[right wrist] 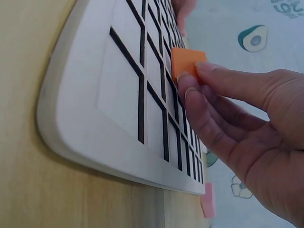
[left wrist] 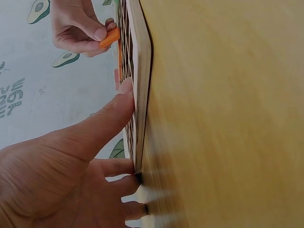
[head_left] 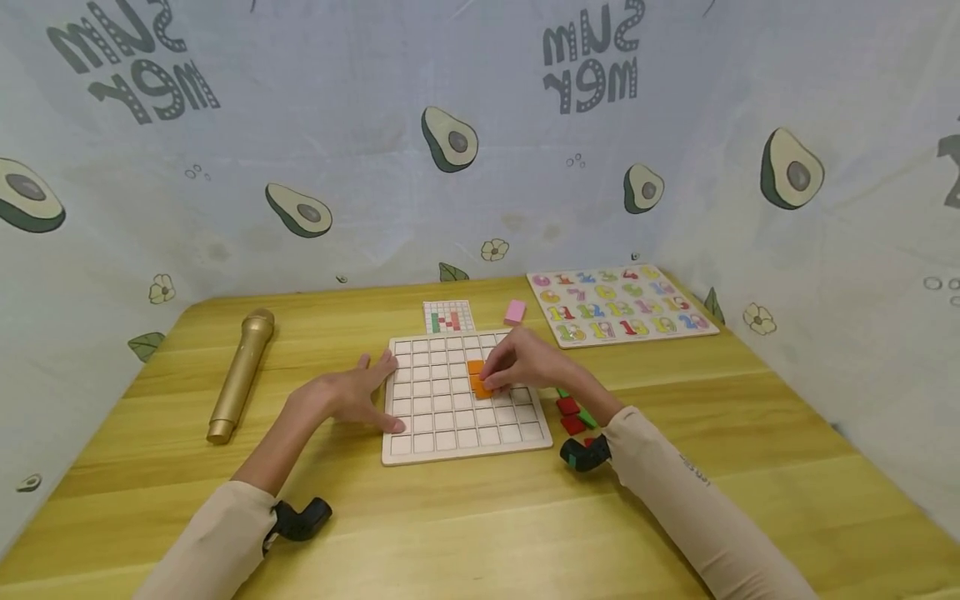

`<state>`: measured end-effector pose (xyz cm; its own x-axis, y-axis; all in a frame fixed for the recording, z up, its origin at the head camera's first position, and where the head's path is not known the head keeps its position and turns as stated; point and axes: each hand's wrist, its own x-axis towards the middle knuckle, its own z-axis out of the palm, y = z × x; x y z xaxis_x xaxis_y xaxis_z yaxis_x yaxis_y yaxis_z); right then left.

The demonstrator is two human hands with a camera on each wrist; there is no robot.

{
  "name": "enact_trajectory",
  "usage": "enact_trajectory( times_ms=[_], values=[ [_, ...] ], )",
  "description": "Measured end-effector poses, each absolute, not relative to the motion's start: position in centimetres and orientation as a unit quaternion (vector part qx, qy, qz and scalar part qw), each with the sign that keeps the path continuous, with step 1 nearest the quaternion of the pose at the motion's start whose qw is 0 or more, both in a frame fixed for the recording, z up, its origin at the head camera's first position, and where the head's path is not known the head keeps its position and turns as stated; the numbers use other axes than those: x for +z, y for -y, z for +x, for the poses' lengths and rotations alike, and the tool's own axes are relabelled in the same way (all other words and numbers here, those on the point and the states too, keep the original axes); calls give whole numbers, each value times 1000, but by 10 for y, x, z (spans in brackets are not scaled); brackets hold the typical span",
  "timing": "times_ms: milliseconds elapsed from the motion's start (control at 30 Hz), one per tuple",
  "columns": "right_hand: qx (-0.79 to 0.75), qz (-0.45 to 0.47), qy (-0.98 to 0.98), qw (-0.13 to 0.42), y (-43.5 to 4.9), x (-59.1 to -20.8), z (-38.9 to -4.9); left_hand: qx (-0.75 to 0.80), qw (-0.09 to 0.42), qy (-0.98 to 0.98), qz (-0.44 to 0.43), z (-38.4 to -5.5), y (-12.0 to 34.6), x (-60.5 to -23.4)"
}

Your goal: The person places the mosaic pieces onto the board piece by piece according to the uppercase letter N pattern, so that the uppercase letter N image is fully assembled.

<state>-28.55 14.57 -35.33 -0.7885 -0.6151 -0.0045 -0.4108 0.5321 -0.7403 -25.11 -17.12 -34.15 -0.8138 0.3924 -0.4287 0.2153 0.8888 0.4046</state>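
Note:
A pale wooden grid board lies on the table. The thumb of my left hand rests on its near left part, while the other fingers are spread along its left edge. Over the middle of the grid, my right hand pinches an orange square tile between thumb and fingertips. In the left wrist view that tile is tilted just off the board's surface. Another orange tile sits in the grid beside these fingers. Red tiles and a green tile lie right of the board, partly behind the right forearm.
A pattern card with coloured squares lies behind the board, near a pink block. At the back right is a number puzzle board. A gold microphone lies on the left. A printed avocado cloth hangs behind the table.

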Motion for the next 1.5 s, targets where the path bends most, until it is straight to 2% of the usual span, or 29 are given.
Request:
enact_trajectory(
  times_ms=[233, 533, 833, 1267, 1500],
  values=[
    [-381, -296, -865, 137, -142, -355, -283, 172, 255, -937, 164, -250, 172, -343],
    [-363, -352, -856, 106, -144, -361, -282, 174, 258, -936, 164, -250, 169, -344],
    [-354, -361, -858, 93, -142, -360, -283, 173, 254, -938, 161, -250, 169, -342],
    [-354, -378, -849, 107, -142, -358, -283, 168, 253, -939, 161, -252, 171, -343],
    [-352, -402, -836, 125, -161, -349, -290, 168, 255, -938, 160, -252, 171, -343]
  ],
)
